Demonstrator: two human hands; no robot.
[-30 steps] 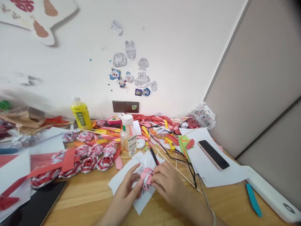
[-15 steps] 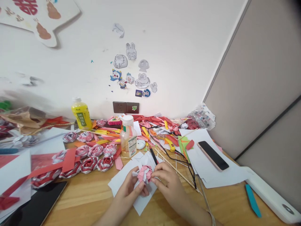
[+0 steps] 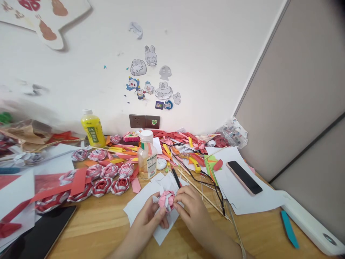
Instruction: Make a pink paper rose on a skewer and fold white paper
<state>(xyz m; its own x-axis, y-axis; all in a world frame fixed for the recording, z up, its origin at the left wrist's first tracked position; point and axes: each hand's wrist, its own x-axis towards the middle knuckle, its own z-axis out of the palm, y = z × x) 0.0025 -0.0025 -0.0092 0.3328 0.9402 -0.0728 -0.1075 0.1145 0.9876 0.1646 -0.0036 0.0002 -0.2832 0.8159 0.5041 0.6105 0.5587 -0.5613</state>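
A small pink and white folded paper flower [image 3: 166, 200] is held above white paper sheets [image 3: 140, 199] on the wooden table. My left hand [image 3: 151, 213] grips the flower from its left side, thumb at the front and fingers behind. My right hand [image 3: 190, 204] pinches the flower's right edge between thumb and index finger. A black pen-like stick [image 3: 176, 178] lies just beyond my right hand, its lower end close to the fingers. The underside of the flower is hidden.
Finished paper roses [image 3: 109, 172] cover the left. A clear bottle [image 3: 147, 158] and a yellow bottle [image 3: 93, 130] stand behind. Paper strips [image 3: 175, 138] line the wall. Right: black cable [image 3: 219, 194], phone [image 3: 244, 177], teal piece [image 3: 289, 229], white device [image 3: 307, 219].
The whole view has shifted very slightly. Both hands stay on the flower, which appears turned a little, with its pink folds at a slightly different angle.
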